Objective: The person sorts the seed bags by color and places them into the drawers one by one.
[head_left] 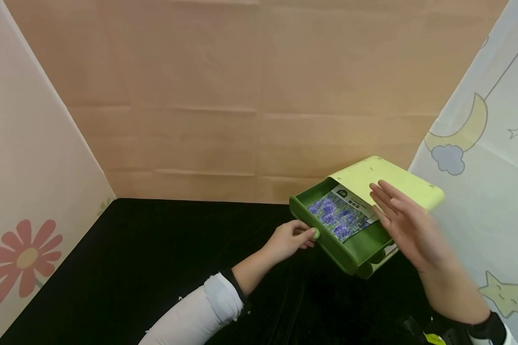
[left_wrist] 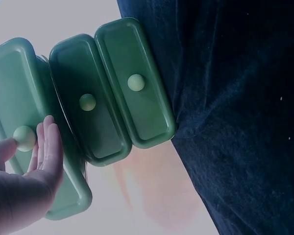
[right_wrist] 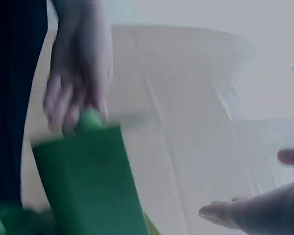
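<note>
A small drawer cabinet with a pale yellow-green top [head_left: 401, 179] stands at the right of the table. Its top green drawer [head_left: 334, 251] is pulled out. Inside lies a flat packet [head_left: 338, 218] printed with purple flowers, its far end close to the cabinet's opening. My left hand [head_left: 287, 241] pinches the drawer's round light-green knob [left_wrist: 24, 138] between thumb and fingers. Raised over the cabinet's right front side, my right hand [head_left: 407, 230] holds nothing, its fingers extended. Two lower drawers [left_wrist: 108, 54], each with a round knob, are pushed in further in the left wrist view.
A black cloth [head_left: 155, 258] covers the table. Behind it rises a creased tan backdrop [head_left: 198, 120]. A white panel with a red flower [head_left: 26, 258] borders the left, and one with a moon [head_left: 475, 124] borders the right beside the cabinet.
</note>
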